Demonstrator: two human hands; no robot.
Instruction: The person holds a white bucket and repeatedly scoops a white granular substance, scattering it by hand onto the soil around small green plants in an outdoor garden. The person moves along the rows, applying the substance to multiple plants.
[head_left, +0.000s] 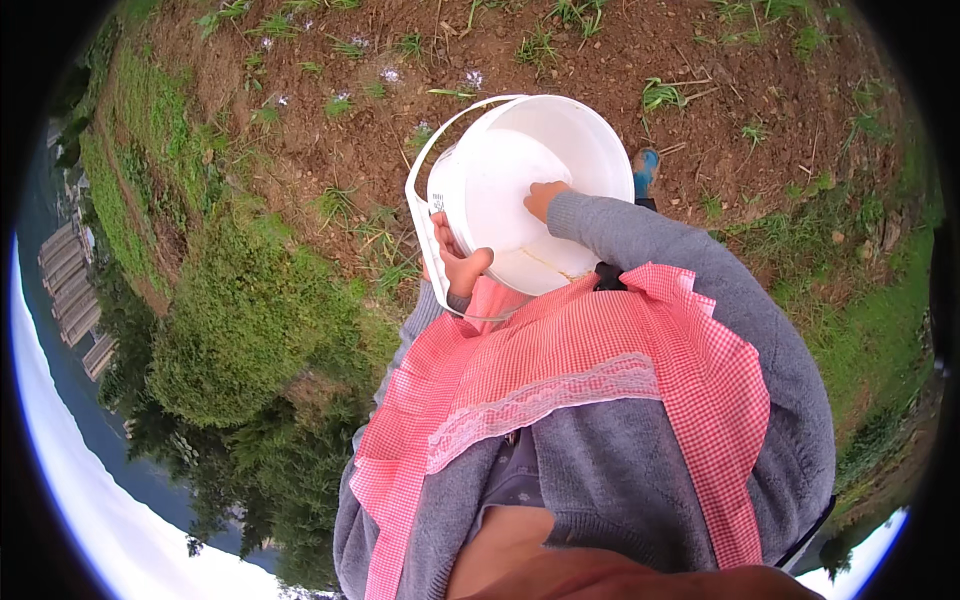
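A white plastic bucket (592, 142) is tilted in front of my body, its mouth towards me. My left hand (461, 259) holds the bucket's left side, fingers against the outer wall and thumb sticking out to the right. The bucket's white bail handle (424, 225) loops over on that side, past my left wrist. My right hand (546, 199) reaches over the bucket's mouth with curled fingers, in front of the pale inside. Whether anything is between those fingers is hidden. A line of brownish residue (551, 260) marks the lower inner wall.
Brown soil (487, 45) with grass tufts and small pale flowers lies around. A blue shoe (646, 171) shows beside the bucket. I wear a red checked apron (540, 337) over a grey sweater. Bushes (247, 322) stand to the left, with distant buildings (69, 281) beyond.
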